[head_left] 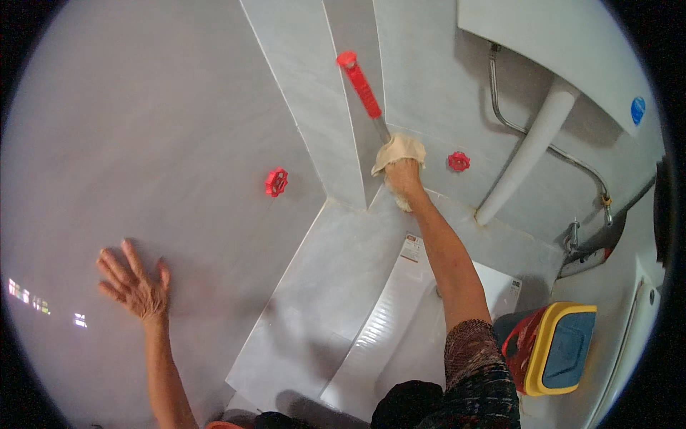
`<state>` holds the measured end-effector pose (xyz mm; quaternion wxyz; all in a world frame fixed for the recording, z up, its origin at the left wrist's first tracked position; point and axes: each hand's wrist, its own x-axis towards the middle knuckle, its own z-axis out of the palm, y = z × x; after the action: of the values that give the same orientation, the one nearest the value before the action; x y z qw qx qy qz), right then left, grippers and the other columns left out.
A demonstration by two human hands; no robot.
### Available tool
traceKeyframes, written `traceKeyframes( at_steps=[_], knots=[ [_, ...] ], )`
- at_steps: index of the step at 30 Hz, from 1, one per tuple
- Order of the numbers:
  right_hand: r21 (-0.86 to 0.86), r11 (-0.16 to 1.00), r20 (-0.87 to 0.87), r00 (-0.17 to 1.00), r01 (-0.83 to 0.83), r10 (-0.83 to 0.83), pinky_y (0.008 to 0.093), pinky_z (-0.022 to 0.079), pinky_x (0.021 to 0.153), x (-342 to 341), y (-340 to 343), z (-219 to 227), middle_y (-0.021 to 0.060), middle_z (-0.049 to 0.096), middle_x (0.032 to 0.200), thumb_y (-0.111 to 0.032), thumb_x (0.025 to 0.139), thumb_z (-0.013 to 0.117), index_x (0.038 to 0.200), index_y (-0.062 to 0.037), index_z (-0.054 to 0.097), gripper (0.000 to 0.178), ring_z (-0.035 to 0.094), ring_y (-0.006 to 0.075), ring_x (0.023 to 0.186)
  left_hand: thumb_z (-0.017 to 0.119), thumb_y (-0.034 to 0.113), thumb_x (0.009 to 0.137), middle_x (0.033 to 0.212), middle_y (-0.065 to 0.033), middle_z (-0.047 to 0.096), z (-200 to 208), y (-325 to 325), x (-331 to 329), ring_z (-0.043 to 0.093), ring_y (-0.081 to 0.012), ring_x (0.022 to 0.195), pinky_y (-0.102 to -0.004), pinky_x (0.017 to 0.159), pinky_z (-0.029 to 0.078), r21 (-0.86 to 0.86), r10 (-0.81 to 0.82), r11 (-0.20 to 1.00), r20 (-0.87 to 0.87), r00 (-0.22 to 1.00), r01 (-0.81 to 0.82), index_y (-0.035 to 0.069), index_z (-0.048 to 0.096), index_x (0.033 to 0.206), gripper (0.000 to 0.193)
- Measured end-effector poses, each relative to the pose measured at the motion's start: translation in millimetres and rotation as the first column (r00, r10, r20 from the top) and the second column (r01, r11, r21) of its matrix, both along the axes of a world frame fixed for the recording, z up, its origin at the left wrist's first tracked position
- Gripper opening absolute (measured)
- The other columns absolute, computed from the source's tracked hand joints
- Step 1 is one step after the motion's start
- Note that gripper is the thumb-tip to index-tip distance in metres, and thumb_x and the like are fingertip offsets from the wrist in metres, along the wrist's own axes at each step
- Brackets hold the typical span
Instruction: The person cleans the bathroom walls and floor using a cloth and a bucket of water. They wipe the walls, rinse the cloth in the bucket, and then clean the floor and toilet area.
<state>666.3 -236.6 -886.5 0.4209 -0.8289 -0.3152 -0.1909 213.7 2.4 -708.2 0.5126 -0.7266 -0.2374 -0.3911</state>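
My left hand (136, 286) lies flat with fingers spread on the glossy grey wall tiles (179, 107). Toward the wall corner, my right hand (404, 177) is closed on a beige cloth (401, 148), with part of it hanging below the fingers. A metal rod with a red ribbed grip (362, 86) slants up and left from behind the cloth; its lower end is hidden. Whether my fingers also grip the rod cannot be made out. Just right of the cloth, a red valve wheel (459, 161) sticks out from the wall.
Another red valve wheel (276, 182) projects from the left wall. Below my right arm lies a white squat toilet (382, 314). A white basin (557, 36), its drain pipe (532, 150) and a metal hose occupy the upper right. A yellow-rimmed bin (564, 350) stands right of my sleeve.
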Motion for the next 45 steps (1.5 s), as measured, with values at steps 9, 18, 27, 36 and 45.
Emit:
traceKeyframes(
  at_steps=[9,18,27,36,45],
  knots=[
    [-0.066,0.973,0.311,0.922,-0.223,0.232,0.0483,0.040,0.061,-138.6,-40.8,7.5,0.0146,0.055,0.066,-0.010,0.067,0.059,0.068,-0.0065,0.055,0.006,0.055,0.0366,0.065,0.073,0.020,0.072,0.140,-0.0173,0.031,-39.2,-151.1,57.9,0.032,-0.0287,0.130,-0.0471,0.105,0.026,-0.740,-0.303,-0.100,0.659,0.688,0.665,0.006,0.031,0.139,0.080],
    [-0.059,0.877,0.151,0.865,-0.476,0.479,0.0461,0.039,0.069,-260.9,-64.4,32.7,0.0127,0.054,0.079,-0.014,0.067,0.064,0.076,-0.0076,0.054,0.015,0.052,0.0346,0.074,0.045,0.014,0.095,0.112,-0.0173,0.057,-91.8,-254.1,67.1,0.051,-0.0292,0.113,-0.0428,0.098,0.040,0.012,0.263,-0.618,0.946,0.192,0.786,0.007,0.047,0.103,0.011],
    [-0.388,0.722,-0.172,0.814,-0.574,0.555,0.0427,0.045,0.069,-250.0,-63.7,8.9,0.0137,0.060,0.083,-0.034,0.058,0.074,0.081,-0.0068,0.063,0.037,0.058,0.0334,0.078,0.049,0.015,0.092,0.109,-0.0162,0.057,-117.5,-255.6,19.3,0.049,-0.0325,0.117,-0.0434,0.098,0.042,-0.009,0.279,-0.629,0.931,0.236,0.777,0.008,0.048,0.102,0.012],
    [-0.477,0.800,-0.509,0.857,-0.365,0.087,0.0438,0.047,0.082,-117.7,-81.0,-161.6,0.0243,0.064,0.093,-0.019,0.079,0.051,0.090,0.0025,0.065,0.028,0.061,0.0377,0.092,0.049,0.018,0.094,0.110,-0.0142,0.058,-131.7,-265.3,5.2,0.051,-0.0297,0.116,-0.0417,0.092,0.048,0.027,0.388,-0.635,0.875,0.289,0.772,0.010,0.047,0.105,0.014],
    [-0.083,0.790,-0.379,0.753,-0.607,0.538,0.0458,0.042,0.086,-256.0,-75.6,-41.8,0.0204,0.060,0.097,-0.012,0.082,0.046,0.094,-0.0032,0.060,0.020,0.055,0.0379,0.099,0.056,0.015,0.088,0.145,-0.0136,0.024,-115.4,-255.8,-8.3,0.045,-0.0269,0.121,-0.0497,0.100,0.039,0.006,0.493,-0.649,0.766,0.414,0.761,0.020,0.019,0.141,0.065]
  ],
)
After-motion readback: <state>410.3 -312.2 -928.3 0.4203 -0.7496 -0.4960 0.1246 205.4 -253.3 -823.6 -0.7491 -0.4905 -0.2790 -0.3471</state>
